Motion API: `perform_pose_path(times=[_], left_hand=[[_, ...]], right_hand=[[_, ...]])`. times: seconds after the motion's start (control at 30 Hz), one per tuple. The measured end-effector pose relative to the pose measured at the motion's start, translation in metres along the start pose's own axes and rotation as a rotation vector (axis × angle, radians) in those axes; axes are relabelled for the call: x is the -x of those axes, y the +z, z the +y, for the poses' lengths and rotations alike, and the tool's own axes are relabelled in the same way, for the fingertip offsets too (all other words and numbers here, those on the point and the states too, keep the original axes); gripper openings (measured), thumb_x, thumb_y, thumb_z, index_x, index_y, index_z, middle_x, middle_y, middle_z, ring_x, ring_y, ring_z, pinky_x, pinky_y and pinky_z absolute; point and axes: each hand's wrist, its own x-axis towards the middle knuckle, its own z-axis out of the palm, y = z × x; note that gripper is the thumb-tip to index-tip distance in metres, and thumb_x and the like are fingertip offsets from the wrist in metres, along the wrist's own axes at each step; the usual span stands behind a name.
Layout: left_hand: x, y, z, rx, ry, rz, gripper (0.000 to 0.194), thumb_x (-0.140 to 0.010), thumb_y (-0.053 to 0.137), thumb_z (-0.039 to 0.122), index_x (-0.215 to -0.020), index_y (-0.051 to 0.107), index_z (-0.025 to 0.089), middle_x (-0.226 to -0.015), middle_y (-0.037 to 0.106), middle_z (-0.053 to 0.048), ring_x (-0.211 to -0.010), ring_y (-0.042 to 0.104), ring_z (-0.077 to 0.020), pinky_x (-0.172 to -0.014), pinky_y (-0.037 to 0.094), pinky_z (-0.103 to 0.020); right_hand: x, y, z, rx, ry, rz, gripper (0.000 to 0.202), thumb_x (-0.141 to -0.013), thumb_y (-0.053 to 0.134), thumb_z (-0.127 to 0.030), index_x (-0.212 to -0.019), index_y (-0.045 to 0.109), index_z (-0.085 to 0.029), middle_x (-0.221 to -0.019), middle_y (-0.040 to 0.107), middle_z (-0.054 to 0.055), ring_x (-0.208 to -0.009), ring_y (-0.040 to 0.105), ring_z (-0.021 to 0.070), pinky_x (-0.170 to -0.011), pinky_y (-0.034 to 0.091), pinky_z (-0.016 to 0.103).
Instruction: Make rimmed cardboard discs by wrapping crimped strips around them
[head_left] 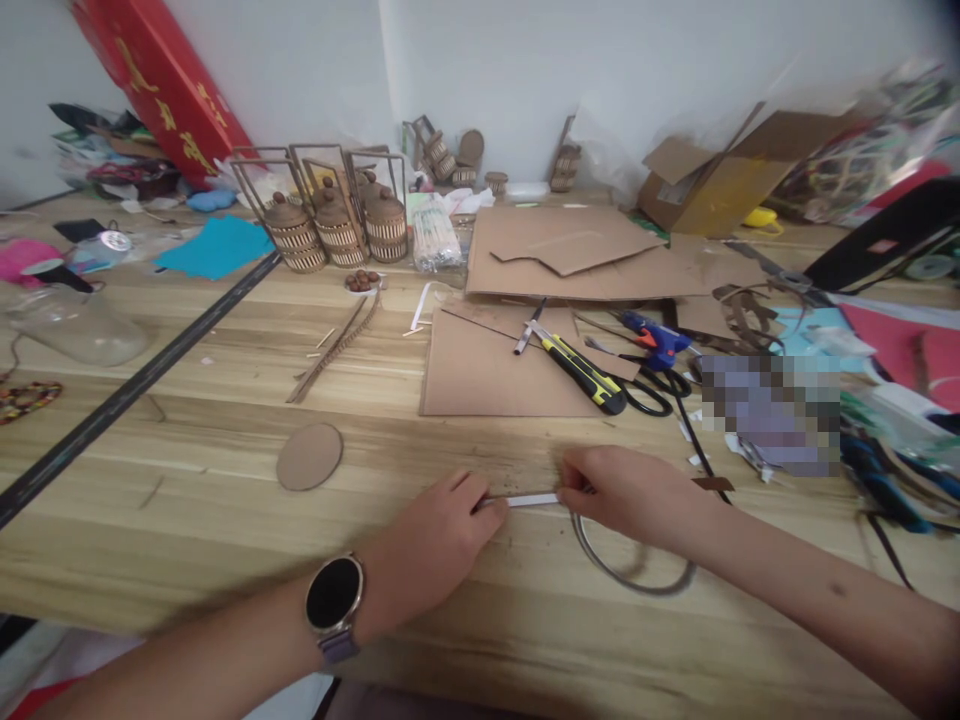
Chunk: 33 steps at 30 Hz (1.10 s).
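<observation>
A narrow white strip (534, 500) is stretched level, low over the wooden table. My left hand (442, 540), with a watch on its wrist, is closed in a pinch at the strip's left end. At its other end, my right hand (615, 490) has thumb and fingers pressed together on the strip. Under and beside the right hand lies a thin greyish hoop (634, 585), partly covered; whether it joins the strip I cannot tell. A round cardboard disc (310, 457) rests flat to the left of my left hand.
Beyond my hands lie a cardboard sheet (480, 370), a yellow-black utility knife (581, 370), black-handled scissors (652, 390) and a blue glue gun (656, 338). Several small lidded baskets (330, 220) with tall handles stand behind a dish of brown beads (363, 282). Blue-handled pliers (885, 480) lie right.
</observation>
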Motion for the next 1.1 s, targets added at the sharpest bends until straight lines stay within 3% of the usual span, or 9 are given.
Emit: perform_pose_path(times=[0.2, 0.57, 0.77, 1.1], left_hand=[[-0.017, -0.013, 0.005, -0.043, 0.036, -0.054, 0.011, -0.095, 0.05, 0.013, -0.093, 0.061, 0.016, -0.096, 0.057, -0.007, -0.09, 0.05, -0.0235, -0.075, 0.049, -0.036], [-0.051, -0.02, 0.026, -0.09, 0.152, -0.144, 0.01, -0.094, 0.051, 0.01, -0.096, 0.061, 0.012, -0.091, 0.061, -0.007, -0.084, 0.056, -0.023, -0.073, 0.048, -0.035], [-0.034, -0.019, 0.018, -0.07, 0.132, -0.133, 0.017, -0.094, 0.046, 0.009, -0.102, 0.061, 0.013, -0.096, 0.061, -0.008, -0.089, 0.057, -0.0236, -0.075, 0.05, -0.034], [-0.008, -0.015, 0.015, -0.057, 0.104, -0.085, 0.019, -0.095, 0.047, 0.01, -0.111, 0.058, 0.012, -0.097, 0.06, -0.008, -0.089, 0.056, -0.0215, -0.077, 0.051, -0.033]], right_hand=[[0.001, -0.001, -0.001, -0.024, -0.008, -0.001, 0.014, -0.085, 0.055, -0.027, -0.077, 0.064, -0.021, -0.079, 0.069, 0.005, -0.072, 0.06, 0.02, -0.053, 0.027, 0.027], [-0.003, 0.002, 0.006, -0.133, -0.073, 0.004, 0.012, -0.082, 0.055, -0.021, -0.073, 0.063, -0.019, -0.073, 0.065, 0.003, -0.066, 0.053, 0.0161, -0.054, 0.026, 0.026], [-0.003, -0.005, 0.007, -0.254, -0.133, -0.073, 0.033, -0.086, 0.047, -0.024, -0.056, 0.058, -0.019, -0.052, 0.051, -0.001, -0.05, 0.043, 0.0123, -0.049, 0.026, 0.026], [-0.007, 0.001, 0.011, -0.398, -0.171, -0.147, 0.03, -0.08, 0.053, -0.032, -0.054, 0.059, -0.019, -0.048, 0.046, -0.003, -0.048, 0.039, 0.0111, -0.049, 0.027, 0.025]])
